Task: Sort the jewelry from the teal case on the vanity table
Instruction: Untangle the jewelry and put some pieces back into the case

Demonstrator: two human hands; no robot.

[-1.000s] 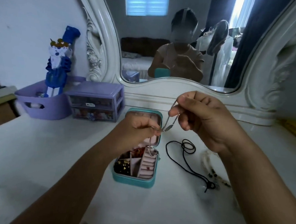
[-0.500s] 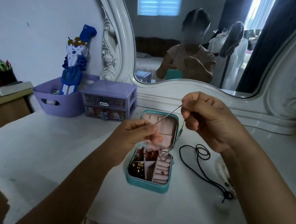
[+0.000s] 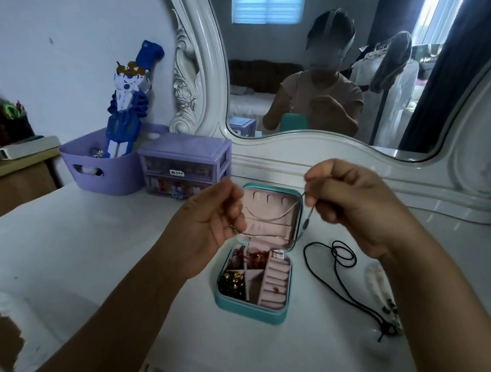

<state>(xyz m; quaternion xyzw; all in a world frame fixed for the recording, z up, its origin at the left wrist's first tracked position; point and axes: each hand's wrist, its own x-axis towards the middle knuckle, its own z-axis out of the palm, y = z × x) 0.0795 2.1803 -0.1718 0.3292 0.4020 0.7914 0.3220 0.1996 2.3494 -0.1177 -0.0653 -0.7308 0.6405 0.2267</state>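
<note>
The teal case (image 3: 249,308) lies open on the white vanity table (image 3: 93,249), its pink lid upright behind it. Its compartments hold dark and gold beads, red pieces and a pink ring roll. Above the case I hold a thin silver chain (image 3: 268,219) stretched between both hands. My left hand (image 3: 211,226) pinches one end at the left. My right hand (image 3: 351,202) pinches the other end higher at the right, and a small oval pendant hangs below its fingers.
A black cord necklace (image 3: 340,259) and a pale beaded strand (image 3: 381,289) lie on the table right of the case. A purple mini drawer unit (image 3: 182,165) and a purple basket (image 3: 103,167) with a blue figure stand at the back left. The mirror frame runs behind.
My hands have drawn apart, so the chain now spans wider in front of the case lid. The camera view has shifted left, moving the case to the right in frame.
</note>
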